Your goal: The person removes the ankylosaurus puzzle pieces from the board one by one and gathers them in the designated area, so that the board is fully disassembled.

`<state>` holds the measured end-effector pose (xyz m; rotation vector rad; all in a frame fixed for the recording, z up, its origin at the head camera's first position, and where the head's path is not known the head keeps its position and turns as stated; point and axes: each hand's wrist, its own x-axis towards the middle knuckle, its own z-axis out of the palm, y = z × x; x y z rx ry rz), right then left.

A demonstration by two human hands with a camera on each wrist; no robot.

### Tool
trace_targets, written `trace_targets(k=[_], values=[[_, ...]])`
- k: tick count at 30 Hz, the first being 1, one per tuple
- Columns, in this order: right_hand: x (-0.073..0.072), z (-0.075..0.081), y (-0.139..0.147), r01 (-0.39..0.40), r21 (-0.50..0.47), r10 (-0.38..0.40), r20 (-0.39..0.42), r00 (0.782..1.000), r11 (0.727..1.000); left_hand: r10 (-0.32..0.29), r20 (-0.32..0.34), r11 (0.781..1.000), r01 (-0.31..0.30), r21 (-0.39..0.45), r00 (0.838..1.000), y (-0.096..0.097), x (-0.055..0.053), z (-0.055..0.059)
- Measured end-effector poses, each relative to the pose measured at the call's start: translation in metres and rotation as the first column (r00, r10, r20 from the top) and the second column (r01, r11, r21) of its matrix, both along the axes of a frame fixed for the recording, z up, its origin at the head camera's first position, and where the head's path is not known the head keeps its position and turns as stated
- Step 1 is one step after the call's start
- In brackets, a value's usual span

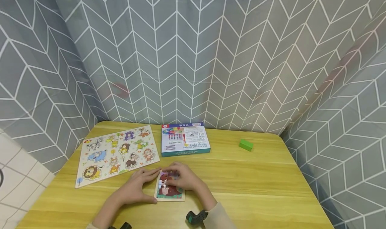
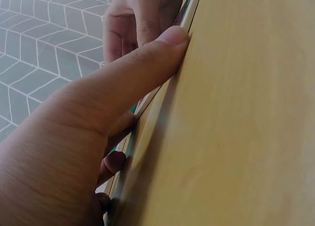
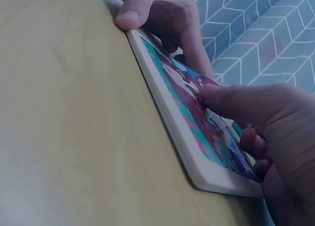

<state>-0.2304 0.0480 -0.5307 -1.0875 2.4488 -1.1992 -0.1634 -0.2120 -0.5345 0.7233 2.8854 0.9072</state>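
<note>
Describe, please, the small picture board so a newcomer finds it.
On the wooden table, find the left hand and right hand. Both touch the small picture board: unlike the larger board of many animals, it shows a large reddish-brown figure.

Free tabletop (image 1: 265, 185) rightward, save green block (image 1: 246, 145)

Place: curtained-off table area, building unclear
Curtains (image 1: 193, 55): grey chevron, three sides
Table (image 1: 256, 178): wood-grain, animal puzzle board (image 1: 119, 155)
Floor (image 1: 18, 178): white tiles

Pale beige sleeves (image 1: 220, 218); curved black device (image 1: 196, 218) on right wrist, green patch; black device (image 1: 125, 226) on left wrist.
</note>
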Motion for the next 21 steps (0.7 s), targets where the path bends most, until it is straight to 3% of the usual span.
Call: trace_targets(k=[7,14,21], values=[[-0.0011,-0.0029,-0.0018,0.009,-0.037,-0.009,0.0,1.0,0.999,0.004,0.001,1.0,-0.004,-0.008,1.0,-0.0001,0.0,-0.0005],[0.002,-0.0018,-0.0057,0.037,0.006,-0.036,-0.059,0.998,0.999,0.003,0.0,1.0,-0.003,-0.012,1.0,-0.0006,0.0,-0.0017],[0.0034,-0.003,-0.0081,0.06,-0.006,-0.06,-0.07,0.996,0.998,0.005,-0.004,1.0,-0.006,-0.01,1.0,-0.0005,-0.0003,-0.002]])
